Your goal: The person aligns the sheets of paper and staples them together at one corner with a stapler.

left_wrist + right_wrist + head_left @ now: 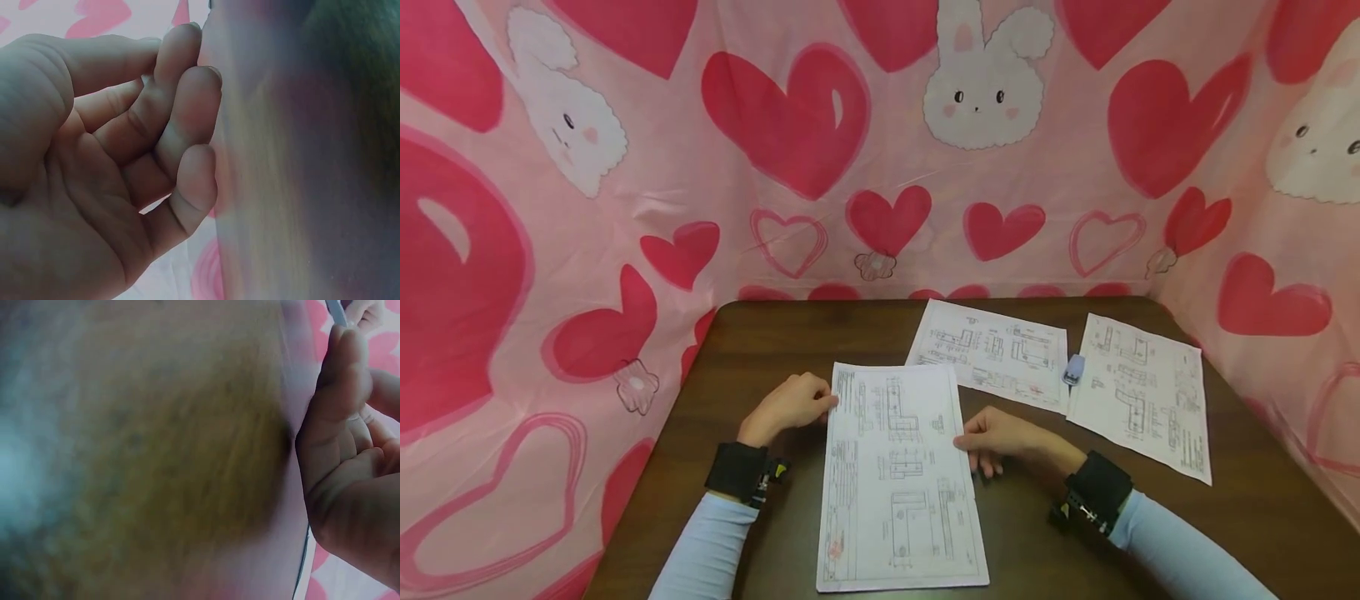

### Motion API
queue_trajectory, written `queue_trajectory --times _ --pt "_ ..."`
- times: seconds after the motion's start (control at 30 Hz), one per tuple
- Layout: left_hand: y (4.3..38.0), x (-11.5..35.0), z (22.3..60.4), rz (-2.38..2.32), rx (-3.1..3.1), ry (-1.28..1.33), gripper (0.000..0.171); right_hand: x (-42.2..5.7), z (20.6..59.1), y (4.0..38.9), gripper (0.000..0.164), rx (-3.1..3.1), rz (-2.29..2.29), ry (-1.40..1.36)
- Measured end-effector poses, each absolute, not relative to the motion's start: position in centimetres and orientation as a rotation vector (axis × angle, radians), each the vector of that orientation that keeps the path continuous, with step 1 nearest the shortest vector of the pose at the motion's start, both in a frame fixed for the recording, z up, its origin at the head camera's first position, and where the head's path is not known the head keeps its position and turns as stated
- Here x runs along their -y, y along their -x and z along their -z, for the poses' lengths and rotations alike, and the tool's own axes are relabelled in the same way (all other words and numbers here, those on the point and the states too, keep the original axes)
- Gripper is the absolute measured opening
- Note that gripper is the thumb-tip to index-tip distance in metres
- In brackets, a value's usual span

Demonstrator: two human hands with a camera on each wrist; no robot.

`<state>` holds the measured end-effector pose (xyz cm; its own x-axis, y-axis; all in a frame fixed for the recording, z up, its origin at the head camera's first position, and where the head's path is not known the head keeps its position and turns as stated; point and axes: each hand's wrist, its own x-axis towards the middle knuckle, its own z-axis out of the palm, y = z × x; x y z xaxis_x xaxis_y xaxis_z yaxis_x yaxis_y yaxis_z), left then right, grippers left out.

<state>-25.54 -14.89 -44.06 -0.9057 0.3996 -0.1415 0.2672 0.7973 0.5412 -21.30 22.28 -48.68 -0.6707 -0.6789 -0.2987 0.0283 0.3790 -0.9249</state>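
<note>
A small stack of technical drawings (895, 500) lies lengthwise in front of me, with dimensioned part outlines on its top sheet. At its upper left edge, my left hand (793, 404) pinches the paper between thumb and forefinger. The left wrist view shows that hand (125, 137) with thumb and forefinger together and the other fingers curved; the paper itself is hidden there. My right hand (1000, 435) pinches the right edge, a bit lower down. In the right wrist view, a thin paper edge (336, 311) shows at the fingertips of that hand (350, 456).
Two more drawing sheets lie beyond, one at the back (992, 354) partly under the stack's top edge, another at the right (1138, 400). Between them rests a small lilac-grey stapler-like object (1073, 370). The brown table (760, 350) ends against a pink heart-patterned cloth (895, 158).
</note>
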Motion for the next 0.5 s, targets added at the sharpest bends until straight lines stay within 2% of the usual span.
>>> queue_trajectory --times 0.5 --pt "24.65 14.07 44.54 -0.790 -2.733 -0.457 0.022 -22.04 48.25 20.83 0.030 -2.000 1.205 0.558"
